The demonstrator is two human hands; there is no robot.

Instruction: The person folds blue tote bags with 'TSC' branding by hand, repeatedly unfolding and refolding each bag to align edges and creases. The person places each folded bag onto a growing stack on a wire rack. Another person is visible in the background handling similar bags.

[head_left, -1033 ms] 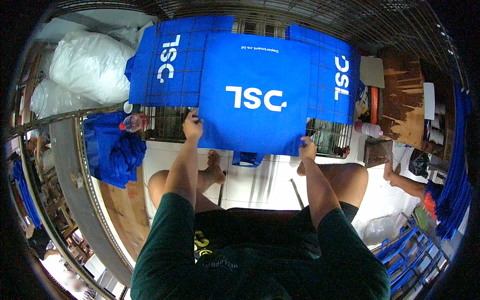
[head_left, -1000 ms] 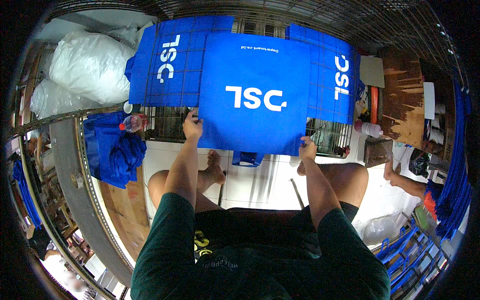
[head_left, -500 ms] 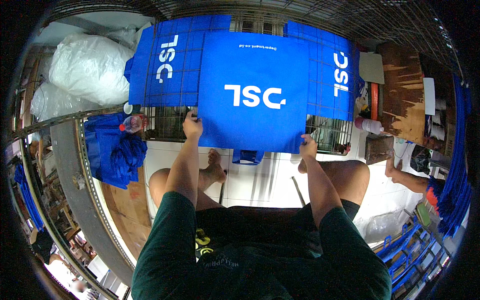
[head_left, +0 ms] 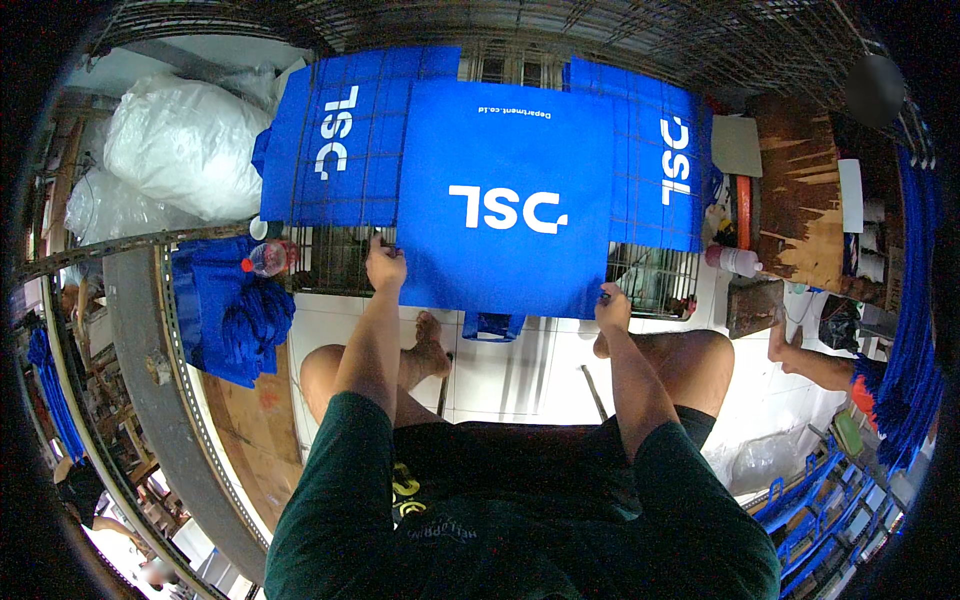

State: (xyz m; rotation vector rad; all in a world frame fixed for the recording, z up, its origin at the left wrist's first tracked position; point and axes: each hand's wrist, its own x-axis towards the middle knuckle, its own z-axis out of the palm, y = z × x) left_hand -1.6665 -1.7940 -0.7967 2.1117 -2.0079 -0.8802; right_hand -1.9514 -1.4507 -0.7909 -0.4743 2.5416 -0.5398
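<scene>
Little moves since the earlier frame: everything sits slightly lower in view, while the central blue bag and both hands keep their places relative to one another. The bag lies flat in front of the person, its panel near square, matte, smooth and fabric-like, with straight edges. Hands are apart. The left hand is closed at the bag's left edge, near its lower corner; the right hand pinches its lower right corner. A blue strap loop shows just below the bag's near edge.

Left of the bag, a second blue bag lies under thin, dark wire gridding; right of it, a third blue bag lies likewise. A metal wire rack shows beside the bag's left edge. Farther left are a puffy, wrinkled, translucent white plastic sack, a clear bottle with a red cap and a pile of soft blue fabric. Well right of the bag stands a splintered wooden board.

Bold white block lettering crosses the bag's middle, upside down to the person; one small white line runs near its far edge. Both side bags carry matching large lettering, turned sideways.
</scene>
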